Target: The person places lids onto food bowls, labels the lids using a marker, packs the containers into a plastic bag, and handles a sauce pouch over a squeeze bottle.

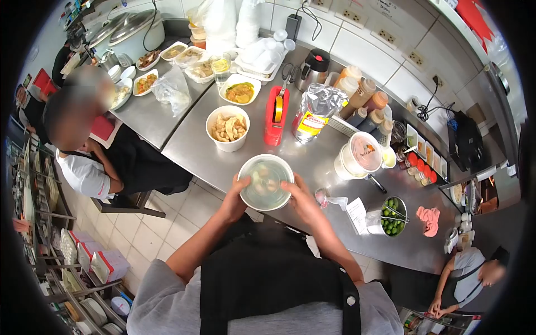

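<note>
Between my two hands is a white round takeout bowl (264,184) with a translucent lid, held at the table's front edge; pale chunks show dimly through it. My left hand (237,194) grips its left side, thumb on the rim. On the opposite side my right hand (299,195) does the same, and the fingers under the bowl are hidden. Beyond it stands an uncovered white bowl (228,129) of light brown fried pieces. A red tape dispenser (273,120) with yellow tape is right of that, beside a silver foil pouch (312,114).
Stacked lidded tubs (360,156), a steel container of green citrus (394,216), a paper slip (356,216) and a pink cloth (428,221) occupy the steel table's right. Sauce bottles (363,92) line the wall. One person (84,173) sits left; another (466,276) is lower right.
</note>
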The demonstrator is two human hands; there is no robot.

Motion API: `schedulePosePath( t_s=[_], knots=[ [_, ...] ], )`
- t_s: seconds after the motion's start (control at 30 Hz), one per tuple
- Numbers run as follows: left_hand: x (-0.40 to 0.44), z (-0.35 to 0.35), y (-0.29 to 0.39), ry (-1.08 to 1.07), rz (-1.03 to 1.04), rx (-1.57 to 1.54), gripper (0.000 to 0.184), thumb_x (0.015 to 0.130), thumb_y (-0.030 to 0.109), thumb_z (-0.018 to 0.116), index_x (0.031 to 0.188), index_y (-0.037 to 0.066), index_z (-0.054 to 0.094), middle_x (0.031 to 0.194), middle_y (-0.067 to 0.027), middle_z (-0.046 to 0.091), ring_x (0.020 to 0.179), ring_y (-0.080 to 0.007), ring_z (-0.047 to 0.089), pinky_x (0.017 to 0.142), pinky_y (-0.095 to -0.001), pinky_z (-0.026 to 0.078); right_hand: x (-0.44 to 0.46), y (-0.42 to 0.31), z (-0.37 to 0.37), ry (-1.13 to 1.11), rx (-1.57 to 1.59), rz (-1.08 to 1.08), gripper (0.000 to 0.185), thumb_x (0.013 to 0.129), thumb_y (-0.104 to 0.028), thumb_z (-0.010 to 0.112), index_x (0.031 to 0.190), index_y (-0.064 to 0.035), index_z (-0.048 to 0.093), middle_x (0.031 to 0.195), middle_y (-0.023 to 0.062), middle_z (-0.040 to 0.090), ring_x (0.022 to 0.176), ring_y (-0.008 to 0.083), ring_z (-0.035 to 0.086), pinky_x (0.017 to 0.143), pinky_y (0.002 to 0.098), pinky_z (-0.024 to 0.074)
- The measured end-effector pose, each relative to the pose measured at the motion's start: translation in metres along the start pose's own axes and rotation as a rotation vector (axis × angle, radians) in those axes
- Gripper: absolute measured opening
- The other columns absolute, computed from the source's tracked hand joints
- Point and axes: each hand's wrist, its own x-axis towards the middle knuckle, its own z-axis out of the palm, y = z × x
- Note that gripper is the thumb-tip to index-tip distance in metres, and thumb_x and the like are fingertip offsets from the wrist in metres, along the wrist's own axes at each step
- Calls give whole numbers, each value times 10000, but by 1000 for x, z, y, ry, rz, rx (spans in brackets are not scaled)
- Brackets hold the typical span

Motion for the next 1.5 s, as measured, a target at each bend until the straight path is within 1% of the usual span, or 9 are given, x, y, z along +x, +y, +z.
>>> schedulePosePath(
  t_s=[0.13, 0.33, 0.53, 0.57, 0.67, 0.83, 1.03, 1.2, 1.5],
  knots=[
    [-3, -20, -4, 11, 46, 73, 667, 846, 294, 659, 1344, 72, 274, 1292, -136, 441, 1214, -246, 476, 1021, -435, 418, 64, 12, -45, -256, 99, 220, 837, 914, -469, 617, 1481, 7, 227, 1370, 153, 474, 1260, 252, 482, 1063, 375, 370],
    [12, -41, -30, 79, 73, 114, 652, 850, 253, 665, 1336, 78, 267, 1255, -134, 461, 1128, -241, 519, 915, -419, 470, 166, -31, -38, 242, -353, -292, 517, 949, -473, 556, 1203, -24, 594, 999, 20, 626, 809, 100, 536, 698, 268, 451],
    [21, -26, -59, 290, 128, 510, 670, 878, 303, 682, 1340, 4, 299, 1249, -175, 479, 1064, -262, 568, 866, -379, 495, 224, -35, -19, 371, -357, -198, 319, 928, -313, 626, 853, -9, 685, 750, 14, 637, 670, 99, 553, 637, 265, 458],
    [26, -39, -71, 480, 270, 1235, 637, 902, 302, 661, 1337, -28, 333, 1227, -186, 509, 1040, -278, 580, 900, -363, 479, 218, -34, -16, 370, -356, -198, 319, 928, -313, 626, 853, -9, 685, 750, 14, 637, 670, 99, 553, 637, 265, 458],
    [39, -40, -51, 743, 778, 1514, 549, 935, 329, 617, 1298, -41, 435, 1170, -149, 581, 1006, -260, 595, 924, -357, 465, 127, -47, 8, 173, -485, -455, 259, 912, -204, 640, 727, -26, 608, 702, 29, 642, 641, 94, 537, 605, 288, 441],
    [97, -13, 37, 189, 281, 707, 480, 970, 424, 531, 1123, -18, 637, 1050, -74, 674, 976, -171, 612, 866, -297, 475, -53, -18, 42, -597, -709, -638, 226, 881, -204, 698, 781, -30, 593, 833, 77, 492, 797, 194, 506, 711, 307, 419],
    [180, 10, 57, 150, -81, 1068, 500, 921, 477, 586, 1004, -3, 704, 988, -90, 680, 904, -147, 612, 788, -313, 489, -86, -31, 40, -591, -602, -336, 232, 863, -172, 721, 778, -15, 573, 900, 54, 496, 826, 165, 500, 711, 297, 416],
    [190, 16, 42, 244, 385, 1667, 337, 731, 343, 749, 831, 22, 722, 915, -209, 665, 887, -360, 641, 795, -425, 529, -95, -32, 20, -361, -618, -458, 136, 837, -94, 718, 790, -28, 610, 847, 45, 531, 796, 155, 511, 710, 291, 411],
    [197, -3, 27, 278, 478, 1817, 231, 733, 195, 773, 772, -16, 688, 939, -170, 630, 905, -328, 636, 816, -413, 530, -121, 0, -41, 35, -335, -290, 254, 941, -111, 589, 711, -4, 600, 762, 18, 523, 732, 111, 484, 678, 253, 382]
  ],
)
